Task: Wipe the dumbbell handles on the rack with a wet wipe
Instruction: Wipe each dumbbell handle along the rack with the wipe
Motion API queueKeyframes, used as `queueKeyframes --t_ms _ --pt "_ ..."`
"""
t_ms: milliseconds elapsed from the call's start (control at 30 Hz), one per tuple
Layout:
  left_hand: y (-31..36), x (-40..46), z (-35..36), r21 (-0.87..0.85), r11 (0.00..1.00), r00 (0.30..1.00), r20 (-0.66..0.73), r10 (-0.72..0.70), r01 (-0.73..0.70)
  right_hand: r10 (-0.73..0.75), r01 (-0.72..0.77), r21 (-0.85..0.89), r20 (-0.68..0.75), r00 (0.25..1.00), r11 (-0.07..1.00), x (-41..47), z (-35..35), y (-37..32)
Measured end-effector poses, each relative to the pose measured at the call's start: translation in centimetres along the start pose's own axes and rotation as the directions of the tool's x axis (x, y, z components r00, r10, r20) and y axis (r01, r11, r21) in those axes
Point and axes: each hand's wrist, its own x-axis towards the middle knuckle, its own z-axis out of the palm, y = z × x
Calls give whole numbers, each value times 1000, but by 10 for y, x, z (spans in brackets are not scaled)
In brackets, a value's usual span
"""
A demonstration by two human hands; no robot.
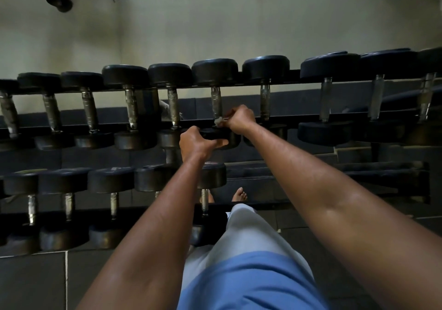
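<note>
Left hand [195, 142] grips dumbbell head [221, 136] | right hand [239, 119] pinches wipe [218, 121] against handle [216, 102]

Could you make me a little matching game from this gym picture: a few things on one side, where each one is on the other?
Things:
1. wet wipe
2. left hand
3. bare foot
4. right hand

Places:
A. on the floor beneath the rack
B. pinched against a handle's near end
C. gripping a dumbbell's near head
D. holding the wipe

Pairs: 1-B, 2-C, 3-A, 4-D
</note>
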Motion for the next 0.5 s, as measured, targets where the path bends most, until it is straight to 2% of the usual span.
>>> queueKeyframes --t_ms 233,400,500 --pt "-3 2 2 -24 1000 1000 7 -1 1 90 -111 -191 -113 989 975 23 6 -5" --pt "0 1 0 -30 999 1000 20 -17 18 185 -189 -30 -104 977 982 28 10 -3" --pt "-1 1 1 -48 999 1000 21 -16 17 186 -185 90 -1 983 979 37 5 -4"
